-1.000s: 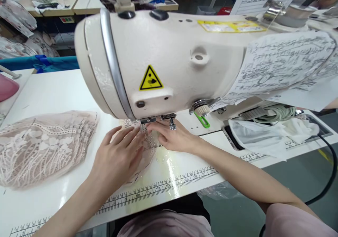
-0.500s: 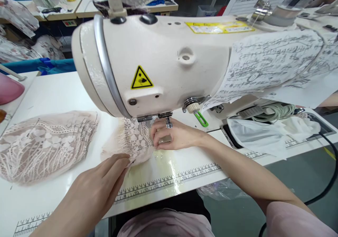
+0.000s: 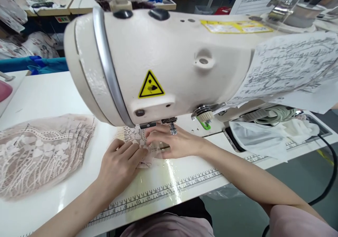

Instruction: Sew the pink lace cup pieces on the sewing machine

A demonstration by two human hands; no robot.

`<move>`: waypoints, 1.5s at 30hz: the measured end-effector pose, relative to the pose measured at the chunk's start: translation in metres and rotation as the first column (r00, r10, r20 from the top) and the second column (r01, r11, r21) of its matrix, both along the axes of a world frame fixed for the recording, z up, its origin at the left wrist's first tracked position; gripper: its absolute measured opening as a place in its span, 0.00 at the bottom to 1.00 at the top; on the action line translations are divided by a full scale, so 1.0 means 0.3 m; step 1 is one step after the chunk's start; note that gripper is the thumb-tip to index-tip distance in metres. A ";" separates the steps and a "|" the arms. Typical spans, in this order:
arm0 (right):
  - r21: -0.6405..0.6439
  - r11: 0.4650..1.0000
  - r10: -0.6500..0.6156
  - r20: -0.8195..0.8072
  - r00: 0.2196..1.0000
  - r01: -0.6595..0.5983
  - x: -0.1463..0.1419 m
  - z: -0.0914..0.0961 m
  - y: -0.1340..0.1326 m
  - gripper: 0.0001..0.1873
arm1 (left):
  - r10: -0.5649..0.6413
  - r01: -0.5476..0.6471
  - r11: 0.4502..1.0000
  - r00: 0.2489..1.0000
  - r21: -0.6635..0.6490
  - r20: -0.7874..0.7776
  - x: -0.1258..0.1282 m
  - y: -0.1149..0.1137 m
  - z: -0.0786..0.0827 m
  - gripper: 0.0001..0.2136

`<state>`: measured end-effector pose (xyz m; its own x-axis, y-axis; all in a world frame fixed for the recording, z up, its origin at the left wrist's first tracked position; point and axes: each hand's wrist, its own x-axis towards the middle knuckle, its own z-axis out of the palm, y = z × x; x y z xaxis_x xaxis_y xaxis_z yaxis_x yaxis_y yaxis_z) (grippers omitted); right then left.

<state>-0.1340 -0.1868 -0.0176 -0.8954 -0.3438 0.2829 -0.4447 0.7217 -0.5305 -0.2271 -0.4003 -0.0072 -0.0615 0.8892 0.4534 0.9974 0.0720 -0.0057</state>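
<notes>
A small piece of pale pink lace fabric (image 3: 139, 138) lies under the head of the white sewing machine (image 3: 169, 61). My left hand (image 3: 123, 161) presses on its near left side, fingers bent and closed on the cloth. From the right, my right hand (image 3: 179, 142) reaches in with curled fingers gripping the fabric's right edge. A thin sheer fold shows between the two hands. The needle area is mostly hidden behind the machine head and my right fingers. Further left lies a larger lace piece (image 3: 44, 152), untouched.
A ruler strip (image 3: 148, 198) runs along the table's front edge. To the right are a phone (image 3: 233, 140), white cloth (image 3: 256, 135) and coiled cord (image 3: 280, 114). Handwritten paper (image 3: 290, 64) covers the machine's arm. A pink object (image 3: 4, 91) stands at the far left.
My left hand has moved right and slightly up, closer to my right hand. The small lace piece is now gathered between them and more covered. The view has shifted nearer the machine.
</notes>
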 end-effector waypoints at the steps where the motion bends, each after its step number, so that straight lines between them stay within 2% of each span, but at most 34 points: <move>1: 0.022 1.000 -0.002 -0.059 0.998 0.003 0.000 -0.009 -0.009 0.09 | 0.006 -0.006 1.000 1.000 0.001 0.008 0.001 -0.003 -0.001 0.06; 4: 0.085 0.996 0.011 -0.177 0.984 0.004 -0.002 -0.024 -0.018 0.12 | 0.014 -0.014 1.000 1.000 -0.002 -0.010 0.000 -0.006 -0.005 0.06; 7: 0.137 0.990 0.061 -0.225 0.972 -0.031 -0.008 -0.025 -0.010 0.12 | 0.013 -0.011 1.000 0.997 0.023 -0.080 -0.007 -0.005 -0.012 0.06; 9: 0.150 0.988 0.069 -0.235 0.970 -0.034 -0.011 -0.025 -0.005 0.13 | -0.028 0.032 0.999 0.995 0.038 -0.092 -0.014 -0.003 -0.020 0.06; 12: 0.130 0.992 0.033 -0.218 0.975 -0.005 -0.011 -0.030 -0.004 0.13 | -0.079 0.080 0.997 0.996 0.016 -0.034 -0.026 -0.001 -0.035 0.11; 15: 0.104 0.995 0.026 -0.205 0.978 -0.005 -0.007 -0.038 -0.009 0.13 | -0.055 0.055 0.998 0.999 -0.014 -0.002 -0.031 -0.002 -0.048 0.12; 22: 0.113 0.993 -0.009 -0.229 0.973 0.036 0.004 -0.026 -0.019 0.14 | -0.028 0.028 1.000 0.999 0.000 -0.021 -0.026 0.003 -0.050 0.11; 27: 0.124 0.990 -0.039 -0.238 0.971 0.070 0.002 -0.025 -0.014 0.10 | -0.018 0.018 1.000 0.999 -0.016 -0.028 -0.025 0.008 -0.050 0.12; 35: 0.028 0.998 -0.054 -0.251 0.966 0.063 -0.020 -0.057 0.003 0.10 | -0.015 0.014 1.000 1.000 -0.023 -0.015 -0.017 0.017 -0.059 0.13; 40: 0.047 0.993 -0.089 -0.265 0.960 0.105 -0.021 -0.061 0.004 0.09 | -0.008 0.008 1.000 1.000 -0.026 -0.006 -0.023 0.024 -0.061 0.14; 45: 0.005 0.993 -0.109 -0.283 0.953 0.116 -0.026 -0.059 0.003 0.09 | -0.002 0.002 0.999 1.000 -0.038 -0.005 -0.034 0.029 -0.061 0.14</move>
<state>-0.1417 -0.1860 -0.0352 -0.8139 -0.2541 0.5226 -0.4889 0.7855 -0.3795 -0.2372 -0.3915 -0.0256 -0.0575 0.9059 0.4195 0.9975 0.0693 -0.0131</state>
